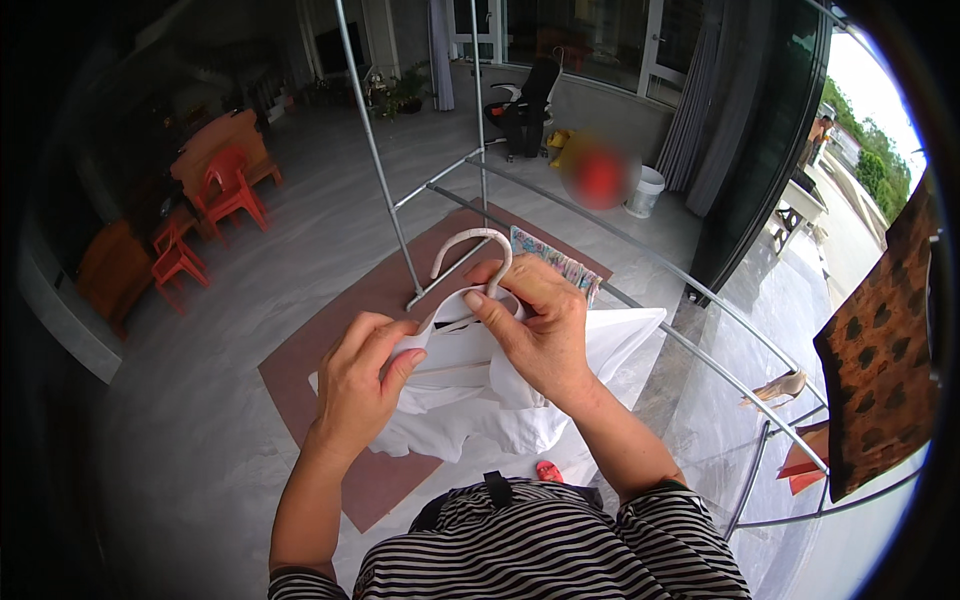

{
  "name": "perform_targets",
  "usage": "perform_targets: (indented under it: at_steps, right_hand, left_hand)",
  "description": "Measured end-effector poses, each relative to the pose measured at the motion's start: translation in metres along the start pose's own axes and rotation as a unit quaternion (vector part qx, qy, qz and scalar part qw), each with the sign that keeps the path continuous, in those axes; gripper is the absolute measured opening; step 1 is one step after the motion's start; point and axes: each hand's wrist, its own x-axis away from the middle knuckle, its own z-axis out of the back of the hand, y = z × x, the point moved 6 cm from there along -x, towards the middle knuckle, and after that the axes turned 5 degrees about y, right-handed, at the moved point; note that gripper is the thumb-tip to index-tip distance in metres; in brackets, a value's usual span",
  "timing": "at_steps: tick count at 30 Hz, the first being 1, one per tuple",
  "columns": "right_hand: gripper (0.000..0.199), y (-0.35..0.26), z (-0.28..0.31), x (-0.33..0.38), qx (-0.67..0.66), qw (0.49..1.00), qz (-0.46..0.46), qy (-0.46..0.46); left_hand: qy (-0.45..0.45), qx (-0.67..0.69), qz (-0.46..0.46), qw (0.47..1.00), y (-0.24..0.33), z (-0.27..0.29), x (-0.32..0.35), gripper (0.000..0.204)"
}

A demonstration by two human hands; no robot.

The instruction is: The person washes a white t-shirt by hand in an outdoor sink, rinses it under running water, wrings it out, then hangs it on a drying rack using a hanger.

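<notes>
In front of my body hangs a white collared shirt [430, 425] with a pale clothes hanger [468, 236] inside it. The hanger's hook sticks up out of the neck opening and curves to the left. My left hand [360, 378] is closed on the left side of the collar, pinching the cloth between thumb and fingers. At the base of the hook, my right hand [545, 335] is closed on the right side of the collar, its thumb pressed on the cloth. Whether its hidden fingers also grip the hanger does not show.
A metal drying rack [600, 230] rises beyond the shirt, its rails running to the right. A patterned cloth [550, 262] hangs behind my right hand, and a brown heart-print cloth [885, 350] at far right. Red plastic chairs [228, 190] stand left; a white bucket [645, 190] stands farther back.
</notes>
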Motion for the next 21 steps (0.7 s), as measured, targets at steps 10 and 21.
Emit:
perform_targets:
  at_steps: [10, 21]
  right_hand:
    - [0.026, 0.011, 0.040, 0.011, 0.049, 0.995, -0.055, 0.073]
    - [0.015, -0.036, 0.146, -0.033, 0.024, 0.992, -0.045, 0.115]
  left_hand:
    - [0.043, 0.179, -0.053, 0.982, 0.037, -0.074, -0.023, 0.023]
    - [-0.053, 0.058, -0.019, 0.997, 0.111, -0.040, -0.060, 0.026]
